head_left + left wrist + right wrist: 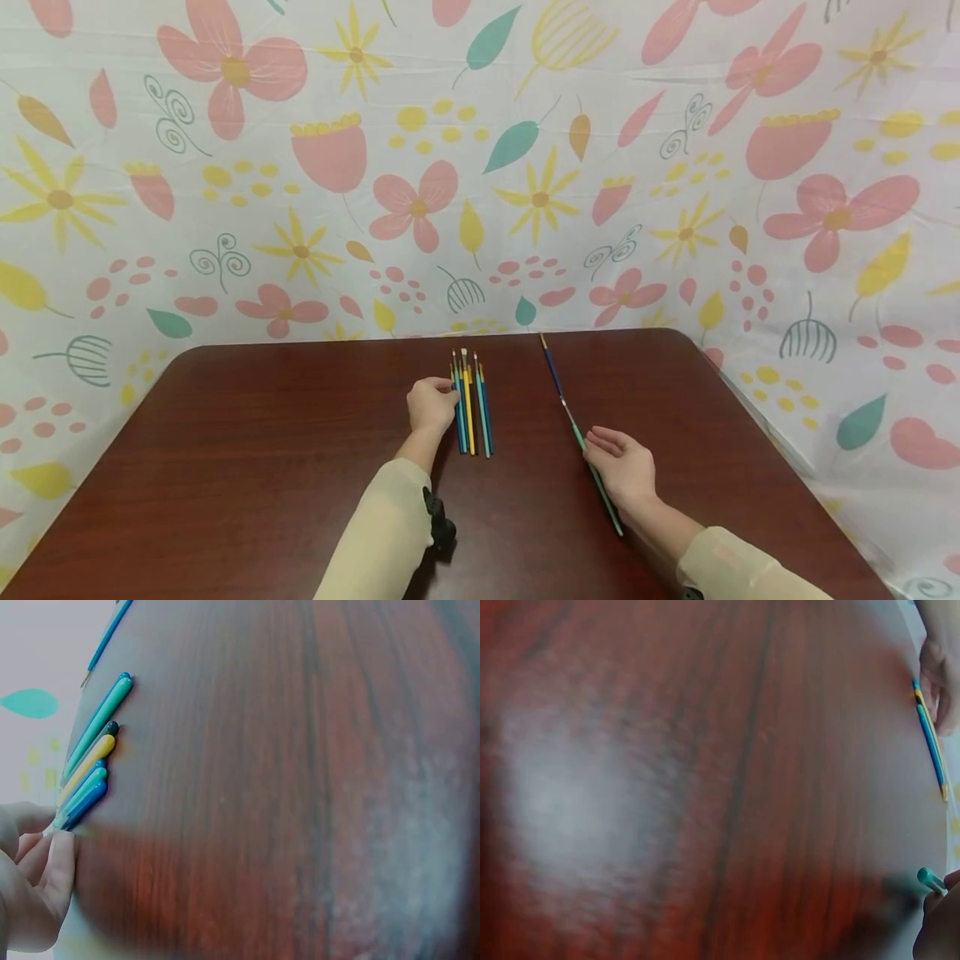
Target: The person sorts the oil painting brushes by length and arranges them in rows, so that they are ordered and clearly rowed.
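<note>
My left hand is at the left side of a row of several thin paintbrushes, bristles pointing away. Its thumb and fingers pinch the leftmost paintbrush, whose blue handle shows in the left wrist view. A yellow paintbrush lies within the row, and a small gap sets off the brushes at its right. On the right, my right hand holds a green paintbrush slantwise between thumb and fingers. Beyond its tip lies a dark blue paintbrush, nearly in line with it.
The brown wooden table has rounded far corners. Behind it and to its right hangs a white cloth with flower and leaf prints. A black device is strapped at the left sleeve.
</note>
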### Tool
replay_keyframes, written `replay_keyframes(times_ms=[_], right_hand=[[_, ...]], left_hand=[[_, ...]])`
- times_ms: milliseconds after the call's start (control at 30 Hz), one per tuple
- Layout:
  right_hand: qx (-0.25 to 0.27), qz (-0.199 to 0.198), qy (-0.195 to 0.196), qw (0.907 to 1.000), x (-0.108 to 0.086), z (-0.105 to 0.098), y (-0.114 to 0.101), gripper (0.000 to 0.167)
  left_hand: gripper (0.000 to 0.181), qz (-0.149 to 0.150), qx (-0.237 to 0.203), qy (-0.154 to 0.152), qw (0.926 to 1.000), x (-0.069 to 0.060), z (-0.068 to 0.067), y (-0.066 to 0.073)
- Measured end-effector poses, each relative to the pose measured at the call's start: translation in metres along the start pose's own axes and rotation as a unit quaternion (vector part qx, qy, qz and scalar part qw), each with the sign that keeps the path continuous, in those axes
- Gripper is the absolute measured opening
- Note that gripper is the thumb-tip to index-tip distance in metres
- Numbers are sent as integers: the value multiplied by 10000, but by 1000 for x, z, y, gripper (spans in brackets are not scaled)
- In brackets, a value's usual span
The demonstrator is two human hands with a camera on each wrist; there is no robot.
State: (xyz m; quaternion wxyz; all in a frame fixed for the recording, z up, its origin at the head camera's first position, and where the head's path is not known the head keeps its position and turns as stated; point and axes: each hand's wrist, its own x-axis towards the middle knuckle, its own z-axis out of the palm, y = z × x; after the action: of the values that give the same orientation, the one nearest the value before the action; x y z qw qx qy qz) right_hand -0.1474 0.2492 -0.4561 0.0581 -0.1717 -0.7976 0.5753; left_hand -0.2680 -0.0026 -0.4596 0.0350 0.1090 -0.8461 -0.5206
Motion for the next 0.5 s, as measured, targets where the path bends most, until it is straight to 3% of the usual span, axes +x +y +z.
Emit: replay_keyframes(times_ms=[500], right_hand=[[223,-100,202,9995,-8,10,3,44]], left_hand=[[17,-158,111,309,9993,-2,7,0]])
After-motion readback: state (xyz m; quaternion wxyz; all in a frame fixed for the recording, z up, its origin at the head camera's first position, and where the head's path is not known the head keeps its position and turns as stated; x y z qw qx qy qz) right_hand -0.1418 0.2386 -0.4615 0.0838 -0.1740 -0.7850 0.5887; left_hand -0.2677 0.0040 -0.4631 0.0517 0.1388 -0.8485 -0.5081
